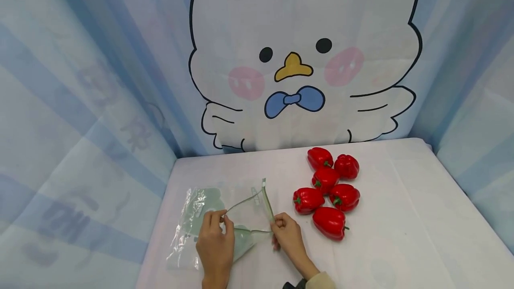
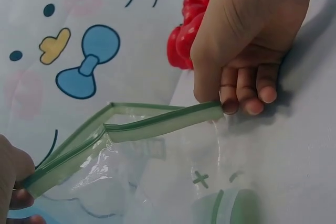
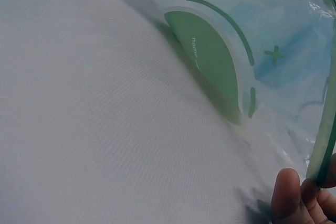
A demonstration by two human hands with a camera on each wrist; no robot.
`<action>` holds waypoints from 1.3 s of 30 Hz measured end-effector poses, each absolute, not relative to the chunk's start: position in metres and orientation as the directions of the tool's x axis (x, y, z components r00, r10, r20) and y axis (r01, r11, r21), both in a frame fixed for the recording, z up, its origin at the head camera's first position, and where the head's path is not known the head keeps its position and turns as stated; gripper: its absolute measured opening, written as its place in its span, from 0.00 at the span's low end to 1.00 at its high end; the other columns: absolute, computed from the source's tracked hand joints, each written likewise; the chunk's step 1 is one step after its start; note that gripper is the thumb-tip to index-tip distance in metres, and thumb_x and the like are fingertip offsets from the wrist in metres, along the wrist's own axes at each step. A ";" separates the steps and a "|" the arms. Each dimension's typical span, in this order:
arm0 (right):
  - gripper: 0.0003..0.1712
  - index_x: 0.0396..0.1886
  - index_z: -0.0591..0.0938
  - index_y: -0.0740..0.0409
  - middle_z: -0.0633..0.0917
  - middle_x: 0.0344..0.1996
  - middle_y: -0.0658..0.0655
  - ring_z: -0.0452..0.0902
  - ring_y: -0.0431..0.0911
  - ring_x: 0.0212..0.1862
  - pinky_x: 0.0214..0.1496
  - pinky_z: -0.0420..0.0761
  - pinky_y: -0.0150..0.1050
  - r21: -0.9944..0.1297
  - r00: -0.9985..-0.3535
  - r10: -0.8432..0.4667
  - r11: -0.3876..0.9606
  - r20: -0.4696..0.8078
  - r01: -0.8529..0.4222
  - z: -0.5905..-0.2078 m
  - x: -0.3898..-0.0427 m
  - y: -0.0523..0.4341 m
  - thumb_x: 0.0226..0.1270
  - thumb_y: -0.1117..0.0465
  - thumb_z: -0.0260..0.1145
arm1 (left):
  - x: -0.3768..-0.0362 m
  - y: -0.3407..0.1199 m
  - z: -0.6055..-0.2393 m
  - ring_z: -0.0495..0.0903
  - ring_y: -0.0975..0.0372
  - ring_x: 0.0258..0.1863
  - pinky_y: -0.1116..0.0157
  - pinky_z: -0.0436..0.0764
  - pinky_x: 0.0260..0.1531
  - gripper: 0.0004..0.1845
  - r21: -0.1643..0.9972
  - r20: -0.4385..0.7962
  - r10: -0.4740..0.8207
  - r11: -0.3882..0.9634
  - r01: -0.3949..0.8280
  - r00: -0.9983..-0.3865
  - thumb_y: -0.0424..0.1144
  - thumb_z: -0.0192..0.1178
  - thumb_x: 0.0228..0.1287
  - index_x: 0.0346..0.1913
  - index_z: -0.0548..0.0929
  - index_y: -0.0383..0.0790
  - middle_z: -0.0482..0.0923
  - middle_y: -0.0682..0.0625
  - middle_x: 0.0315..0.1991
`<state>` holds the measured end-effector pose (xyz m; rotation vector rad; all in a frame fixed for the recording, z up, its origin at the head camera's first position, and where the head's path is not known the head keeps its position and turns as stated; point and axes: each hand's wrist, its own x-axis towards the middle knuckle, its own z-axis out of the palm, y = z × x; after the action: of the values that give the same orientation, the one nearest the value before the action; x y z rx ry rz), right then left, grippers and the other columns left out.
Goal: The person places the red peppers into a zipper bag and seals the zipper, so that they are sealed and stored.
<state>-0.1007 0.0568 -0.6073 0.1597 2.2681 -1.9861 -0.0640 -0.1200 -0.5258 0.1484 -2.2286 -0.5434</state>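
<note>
A clear zip bag [image 1: 242, 243] with a green zip edge is held above the white table, its mouth spread into a gap. My left hand [image 1: 216, 241] pinches the left end of the rim. At the other end, the thumb and fingers of my right hand [image 1: 290, 237] grip the green edge. The left wrist view shows the green zip strip [image 2: 163, 123] stretched between both hands. Green print [image 3: 215, 61] marks the bag's side in the right wrist view. Several red bell peppers [image 1: 329, 223] lie just right of my right hand.
Flat clear plastic with a green print [image 1: 206, 204] lies on the table [image 1: 401, 235] beneath and left of my left hand. Behind the table hangs a curtain [image 1: 305, 17] with a cartoon bird. More blue-white curtain [image 1: 88, 146] closes off the left side.
</note>
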 end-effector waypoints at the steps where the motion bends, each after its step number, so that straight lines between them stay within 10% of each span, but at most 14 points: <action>1: 0.09 0.44 0.81 0.69 0.83 0.22 0.59 0.74 0.39 0.12 0.16 0.81 0.37 -0.979 -0.987 -0.003 0.129 -0.158 0.157 -0.607 -0.100 0.057 0.68 0.67 0.66 | -0.064 -0.120 -0.526 0.78 0.62 0.21 0.63 0.78 0.17 0.09 0.435 0.697 -0.286 0.898 0.071 -0.658 0.24 0.71 0.51 0.35 0.87 0.38 0.80 0.49 0.29; 24: 0.08 0.48 0.84 0.62 0.86 0.35 0.59 0.80 0.39 0.28 0.29 0.83 0.31 -0.986 -0.994 -0.037 0.135 -0.101 0.095 -0.585 -0.086 0.076 0.73 0.64 0.68 | -0.060 -0.090 -0.531 0.79 0.64 0.23 0.70 0.80 0.21 0.08 0.437 0.649 -0.209 0.890 0.133 -0.732 0.25 0.72 0.53 0.35 0.87 0.38 0.81 0.51 0.31; 39: 0.11 0.51 0.85 0.58 0.88 0.40 0.53 0.80 0.36 0.42 0.44 0.84 0.29 -0.903 -0.982 0.131 0.424 0.135 -0.068 -0.557 -0.066 0.122 0.70 0.68 0.69 | -0.060 -0.088 -0.535 0.83 0.63 0.25 0.66 0.82 0.21 0.09 0.426 0.627 -0.202 0.897 0.114 -0.753 0.26 0.74 0.54 0.37 0.87 0.41 0.84 0.49 0.35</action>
<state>-0.0656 0.1220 -0.5568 0.0627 2.8024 -1.7914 -0.0598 -0.0882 -0.5348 0.0625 -2.3524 -0.5832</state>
